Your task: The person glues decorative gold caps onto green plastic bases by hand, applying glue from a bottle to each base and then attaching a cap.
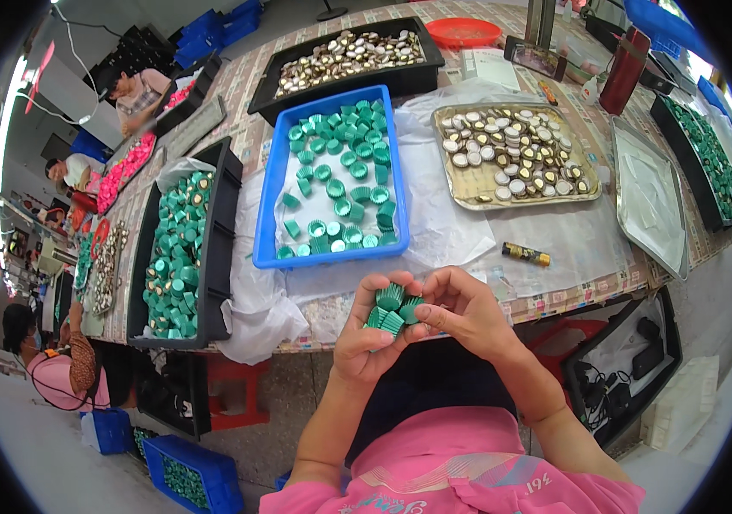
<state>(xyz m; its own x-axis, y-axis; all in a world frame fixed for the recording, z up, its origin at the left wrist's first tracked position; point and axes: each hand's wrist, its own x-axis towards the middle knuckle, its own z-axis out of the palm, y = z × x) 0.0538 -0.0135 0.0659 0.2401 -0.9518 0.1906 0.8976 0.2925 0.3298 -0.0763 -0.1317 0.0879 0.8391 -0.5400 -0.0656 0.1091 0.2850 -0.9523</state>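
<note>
My left hand (357, 343) is cupped around several small green fluted cups (390, 298), bunched together at the fingertips. From the right, my right hand (472, 315) reaches in with thumb and index finger closed on the rightmost cup of the bunch. Both hands are just off the table's front edge. Beyond them lies a blue tray (265, 201) lined with white and scattered with more green cups, some upright, some tipped. To its right, a metal tray (469, 199) holds many small round pieces with white or gold faces and dark rims.
A black bin (222, 214) of green cups stands at left, another (690, 176) at far right. At the back, a black tray (435, 79) holds round pieces beside a red basin (464, 32). A battery-like cylinder (526, 254) lies near the front edge. People work at left.
</note>
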